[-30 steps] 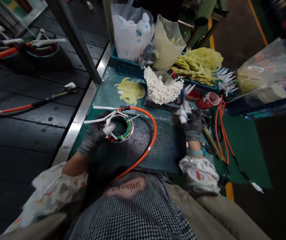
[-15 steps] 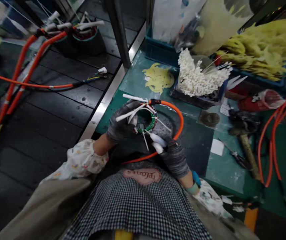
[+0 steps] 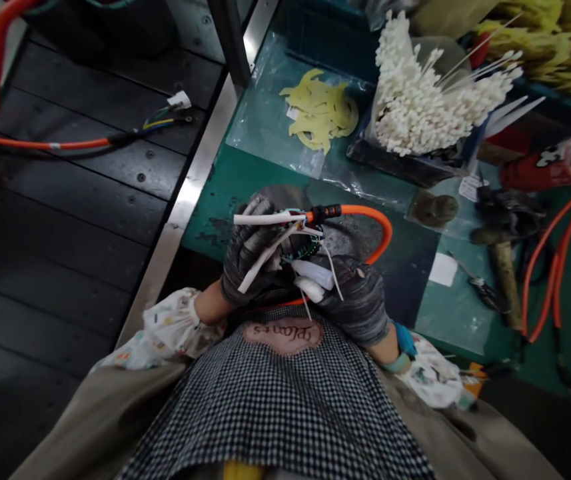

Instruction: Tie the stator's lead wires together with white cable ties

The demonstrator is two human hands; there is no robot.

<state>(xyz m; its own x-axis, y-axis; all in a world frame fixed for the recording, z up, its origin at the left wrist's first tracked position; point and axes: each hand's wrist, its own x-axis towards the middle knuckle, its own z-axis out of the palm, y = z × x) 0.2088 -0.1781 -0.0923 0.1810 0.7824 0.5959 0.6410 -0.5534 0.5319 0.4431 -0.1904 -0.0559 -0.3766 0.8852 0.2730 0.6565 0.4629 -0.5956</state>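
A wound stator (image 3: 308,250) sits in the person's gloved left hand (image 3: 250,257), whose fingers close around the ring just above the lap, hiding most of it. Only a green and dark strip of the ring shows. It is tilted and seen nearly edge-on, so its round opening does not face the camera.

The gloved right hand (image 3: 355,300) is closed beside it, touching the left hand and pinching a thick white lead (image 3: 310,272) that points back toward the ring. A second white lead (image 3: 270,218) runs straight out to the left, and a thinner one (image 3: 265,260) slants down-left across the left hand. An orange cable (image 3: 360,217) leaves the ring through a black collar (image 3: 324,213), heading right, then curves down behind the right hand.

Beyond the hands lies a green mat (image 3: 215,227). Farther up are yellow strips (image 3: 320,110) on clear plastic and a bundle of white cable ties (image 3: 415,93). To the right stands a wooden-handled tool (image 3: 502,280).
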